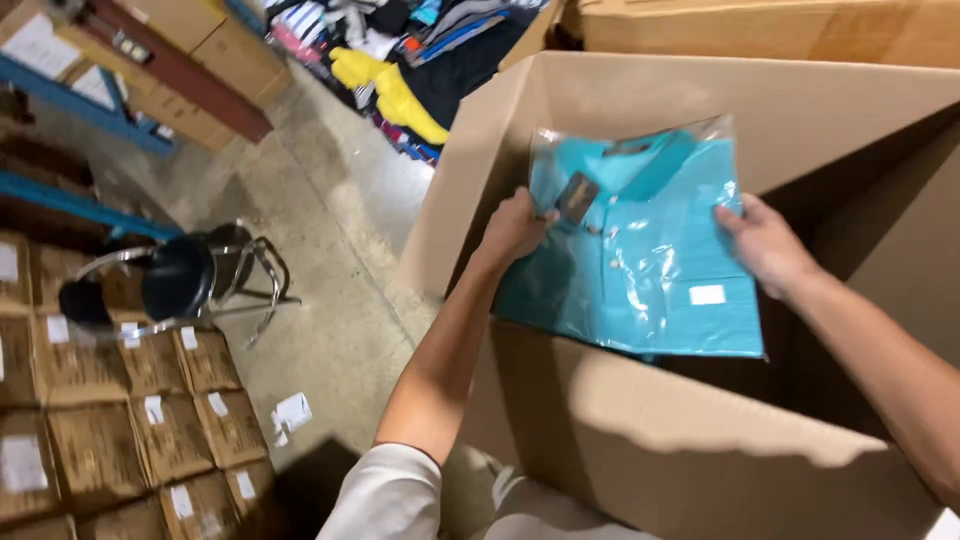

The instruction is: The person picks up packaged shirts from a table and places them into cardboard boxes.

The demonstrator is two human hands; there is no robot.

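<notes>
A large open cardboard carton (700, 420) fills the right of the frame on a concrete warehouse floor (330, 250), with stacks of smaller labelled boxes (120, 400) at lower left, a black stool (180, 275) beside them and a heap of mixed clothing (400, 70) beyond. Held over the carton's mouth is a folded turquoise polo shirt in a clear plastic bag (650, 260), its lower edge level with the near wall and not yet resting inside. The left hand (515, 228) pinches the bag's left edge near the collar and the right hand (765, 240) grips its right edge, so the garment appears in mid-transfer; what lies within the carton's shadowed interior cannot be made out.
</notes>
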